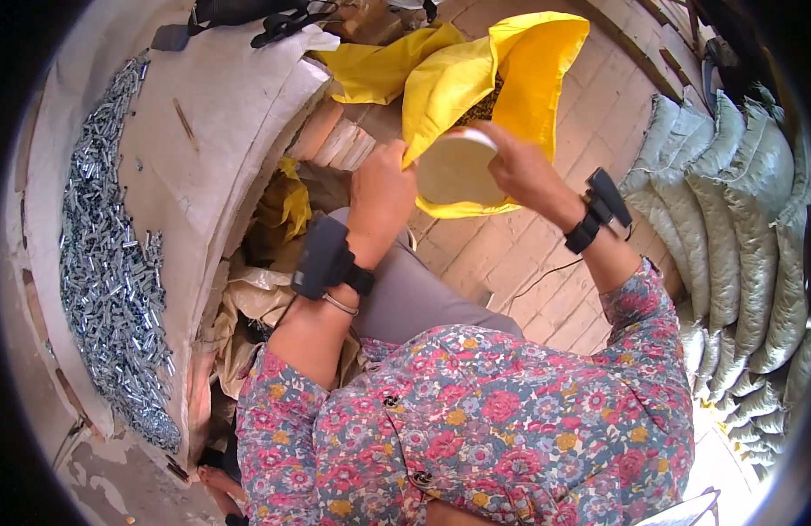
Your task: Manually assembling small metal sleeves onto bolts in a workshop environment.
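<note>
A large yellow sack (533, 53) stands with its mouth open on the brick floor in front of me. Small dark pieces (483, 107) show inside it. My left hand (384, 193) is closed on the near left edge of the sack's mouth. In my right hand (519, 168) is a round, pale bowl-like container (458, 171) with a white rim, gripped at its right side. The container is tilted at the sack's mouth and partly blurred by motion. Whether anything is in it, I cannot tell.
A cloth-covered work surface (221, 96) at my left bears a long heap of small shiny metal pieces (116, 289) and a thin stick (184, 123). Filled pale sacks (739, 228) are stacked at right. Another yellow sack (392, 66) lies beyond the surface's corner.
</note>
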